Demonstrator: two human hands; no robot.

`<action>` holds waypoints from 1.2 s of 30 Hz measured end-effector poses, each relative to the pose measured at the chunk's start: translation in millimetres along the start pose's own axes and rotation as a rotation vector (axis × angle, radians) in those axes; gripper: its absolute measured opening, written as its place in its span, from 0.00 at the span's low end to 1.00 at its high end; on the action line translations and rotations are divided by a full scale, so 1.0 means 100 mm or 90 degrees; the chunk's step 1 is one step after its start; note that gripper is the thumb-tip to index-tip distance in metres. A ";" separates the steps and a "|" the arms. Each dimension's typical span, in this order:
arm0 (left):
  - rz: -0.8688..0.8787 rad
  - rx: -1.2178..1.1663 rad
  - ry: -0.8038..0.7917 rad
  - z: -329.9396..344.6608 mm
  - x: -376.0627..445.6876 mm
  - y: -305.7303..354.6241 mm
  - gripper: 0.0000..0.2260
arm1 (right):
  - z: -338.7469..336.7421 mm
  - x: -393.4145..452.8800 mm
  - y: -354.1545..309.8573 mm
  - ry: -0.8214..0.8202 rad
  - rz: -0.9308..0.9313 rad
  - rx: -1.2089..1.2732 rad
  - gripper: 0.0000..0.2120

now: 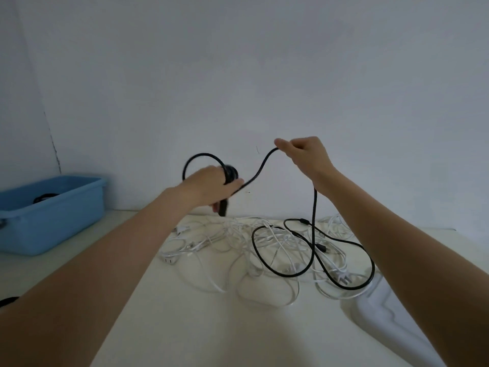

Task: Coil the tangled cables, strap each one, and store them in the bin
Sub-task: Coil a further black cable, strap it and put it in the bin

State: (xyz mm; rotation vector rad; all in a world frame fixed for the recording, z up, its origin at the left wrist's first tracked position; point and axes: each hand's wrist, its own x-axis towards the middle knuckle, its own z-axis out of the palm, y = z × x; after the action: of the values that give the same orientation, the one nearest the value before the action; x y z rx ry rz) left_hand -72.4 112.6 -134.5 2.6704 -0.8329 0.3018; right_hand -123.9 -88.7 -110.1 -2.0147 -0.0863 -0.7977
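My left hand (pixel 211 185) grips a small coil of the black cable (pixel 315 207) above the table, with the cable's black plug end hanging below the fist. My right hand (pixel 307 154) is raised higher and to the right, pinching the same black cable a short length along. From there the cable drops to the table and loops over a tangle of white cables (pixel 238 242). A blue bin (pixel 50 207) stands at the far left against the wall, with a dark coiled cable partly visible inside.
The white table (pixel 198 327) meets a plain white wall behind. A white plastic object (pixel 391 311) lies under my right forearm at the table's right. A dark item shows at the left frame edge (pixel 8 301).
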 end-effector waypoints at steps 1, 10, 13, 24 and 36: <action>0.001 -0.117 -0.049 0.06 -0.04 0.06 0.26 | 0.02 0.01 -0.07 -0.026 -0.032 0.004 0.26; 0.099 -0.734 -0.412 0.02 -0.22 0.57 0.15 | -0.07 0.03 0.00 -0.084 0.017 0.045 0.19; 0.151 -0.886 -0.473 -0.07 -0.18 0.61 0.21 | -0.02 -0.10 0.11 -0.252 0.034 0.041 0.08; 0.231 -1.072 -0.390 -0.39 -0.08 0.48 0.20 | 0.22 -0.23 -0.01 -0.391 0.185 0.573 0.23; 0.040 -1.066 -0.245 -0.16 -0.16 0.29 0.18 | 0.21 -0.21 -0.03 -0.299 0.012 0.216 0.14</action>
State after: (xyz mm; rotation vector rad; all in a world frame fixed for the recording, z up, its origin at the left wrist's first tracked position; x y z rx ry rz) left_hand -104.3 104.1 -117.0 1.0955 -0.7050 -0.6593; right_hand -130.7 -65.5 -127.2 -1.8328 -0.4417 -0.2591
